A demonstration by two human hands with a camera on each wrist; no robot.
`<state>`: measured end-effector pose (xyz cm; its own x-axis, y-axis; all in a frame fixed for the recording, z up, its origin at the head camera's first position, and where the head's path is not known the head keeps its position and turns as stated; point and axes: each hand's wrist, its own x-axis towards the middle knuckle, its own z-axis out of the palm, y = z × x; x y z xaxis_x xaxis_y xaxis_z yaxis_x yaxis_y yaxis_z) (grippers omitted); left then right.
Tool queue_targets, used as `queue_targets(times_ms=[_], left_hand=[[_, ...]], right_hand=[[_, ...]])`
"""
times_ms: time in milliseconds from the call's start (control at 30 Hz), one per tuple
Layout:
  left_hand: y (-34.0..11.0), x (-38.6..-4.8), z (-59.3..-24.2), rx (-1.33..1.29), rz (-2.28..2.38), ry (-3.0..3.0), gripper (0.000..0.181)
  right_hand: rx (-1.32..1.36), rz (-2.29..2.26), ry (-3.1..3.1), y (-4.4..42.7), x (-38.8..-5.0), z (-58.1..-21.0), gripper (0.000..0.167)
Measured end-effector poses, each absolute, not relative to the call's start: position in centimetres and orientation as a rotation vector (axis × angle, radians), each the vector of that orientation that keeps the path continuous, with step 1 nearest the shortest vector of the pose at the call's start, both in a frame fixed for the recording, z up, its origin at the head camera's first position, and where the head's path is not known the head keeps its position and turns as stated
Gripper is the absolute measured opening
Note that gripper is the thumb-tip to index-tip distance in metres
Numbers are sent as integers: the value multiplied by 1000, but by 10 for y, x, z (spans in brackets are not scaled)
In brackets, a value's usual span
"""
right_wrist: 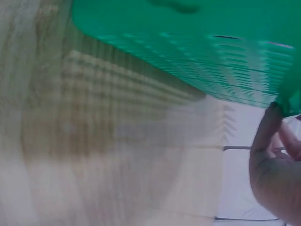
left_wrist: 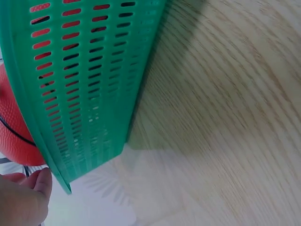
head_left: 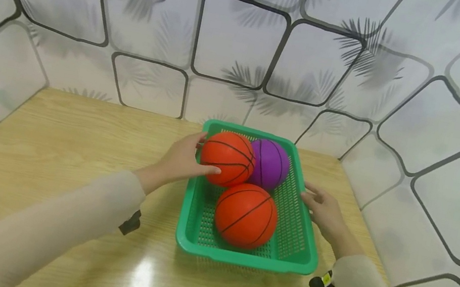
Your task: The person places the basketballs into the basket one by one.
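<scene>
A green plastic basket holds two red toy basketballs and a purple one. My left hand reaches over the basket's left rim and grips the rear red basketball, thumb across its front and fingers by its left side. In the left wrist view, the fingers are close to the rim. The front red basketball and the purple basketball lie beside it. Over on the right side, my right hand has its fingertips against the basket's outer rim, fingers loosely bent. The right wrist view shows a fingertip touching the green edge.
The basket stands on a light wooden table. Patterned walls rise behind it and on both sides, the right one close to my right hand. Dark wrist devices show at both sleeves.
</scene>
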<state>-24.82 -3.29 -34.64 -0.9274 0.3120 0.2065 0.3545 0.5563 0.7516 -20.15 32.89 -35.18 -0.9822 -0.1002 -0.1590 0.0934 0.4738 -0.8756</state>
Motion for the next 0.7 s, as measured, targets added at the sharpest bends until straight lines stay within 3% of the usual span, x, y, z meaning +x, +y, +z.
queue_targets(times_ms=[367,700], left_hand=[[-77,-244,-329,-510,-1228,-2857,100],[-131,-234,-284,-469,-978,-2921,98]], right_hand=[[-141,-1208,2602,320,-212,-312,69],[-207,-978,2849,304,-218,-279,66]])
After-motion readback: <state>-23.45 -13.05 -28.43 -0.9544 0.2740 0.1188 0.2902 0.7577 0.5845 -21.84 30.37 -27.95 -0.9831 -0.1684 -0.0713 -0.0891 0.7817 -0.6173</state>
